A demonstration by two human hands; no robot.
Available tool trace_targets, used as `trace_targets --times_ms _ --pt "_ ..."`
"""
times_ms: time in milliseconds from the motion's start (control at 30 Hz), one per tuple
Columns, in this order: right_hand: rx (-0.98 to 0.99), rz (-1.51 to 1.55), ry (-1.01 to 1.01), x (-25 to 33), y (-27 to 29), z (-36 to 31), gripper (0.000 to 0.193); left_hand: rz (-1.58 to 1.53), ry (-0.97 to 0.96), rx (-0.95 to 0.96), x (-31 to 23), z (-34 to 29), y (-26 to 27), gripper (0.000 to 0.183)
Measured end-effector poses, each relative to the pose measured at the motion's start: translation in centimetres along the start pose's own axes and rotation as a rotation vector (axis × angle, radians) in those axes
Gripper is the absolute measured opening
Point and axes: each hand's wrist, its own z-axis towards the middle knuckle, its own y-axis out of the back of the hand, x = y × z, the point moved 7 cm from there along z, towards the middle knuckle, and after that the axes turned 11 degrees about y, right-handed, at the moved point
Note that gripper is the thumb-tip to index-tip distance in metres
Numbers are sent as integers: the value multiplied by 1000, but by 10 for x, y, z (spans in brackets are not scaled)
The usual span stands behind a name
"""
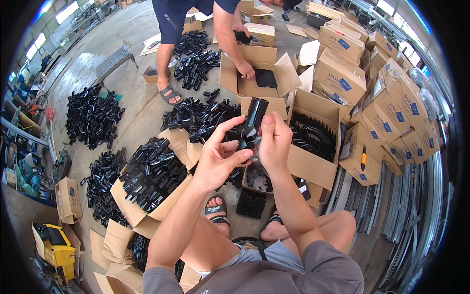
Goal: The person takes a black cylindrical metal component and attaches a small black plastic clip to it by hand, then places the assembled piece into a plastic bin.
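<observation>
I am sitting low over the concrete floor (142,105), and all around my hands it is carrying black plastic parts in heaps and cartons. Off to the right of my right hand a wall of closed cardboard boxes (379,105) is stacking up, and just right of that hand an open carton (313,166) is holding rows of black pieces. Below and left of my left hand another open carton (147,208) is brimming with black tube fittings. Beyond my fingertips a person (188,19) in dark shorts and sandals is bending over a third open box (254,56), one hand down inside it.

I am holding my left hand (220,157) partly curled, thumb and forefinger spread, the thumb pressing against the lower end of the black tube fitting (252,125) while the forefinger is arching over it. My right hand (275,141) is closing around the same fitting from the right, fingers wrapped behind it and the thumb pointing up along its side.

The fitting is sitting between both hands, raised in front of me above my feet. It is looking glossy black, a short upright tube with an open round socket at its lower end facing me; its top is poking out above my fingers.
</observation>
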Motion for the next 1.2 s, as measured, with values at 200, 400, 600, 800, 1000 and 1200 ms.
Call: trace_targets --times_ms 200,400,600,800,1000,1200 --pt "-13 -10 116 6 10 -1 37 9 14 -16 -1 1 -2 70" --pt "19 -10 78 18 5 0 17 24 27 -15 0 1 0 70" --pt "94 -259 53 -3 13 -7 24 39 25 6 5 3 -2 70" --pt "-77 -101 84 17 11 -2 29 30 40 -13 2 3 -2 69" --pt "12 -235 -29 -5 9 -9 31 55 29 -18 4 3 -3 69" --pt "-154 -240 103 17 9 -8 41 102 35 -34 0 2 -1 67"
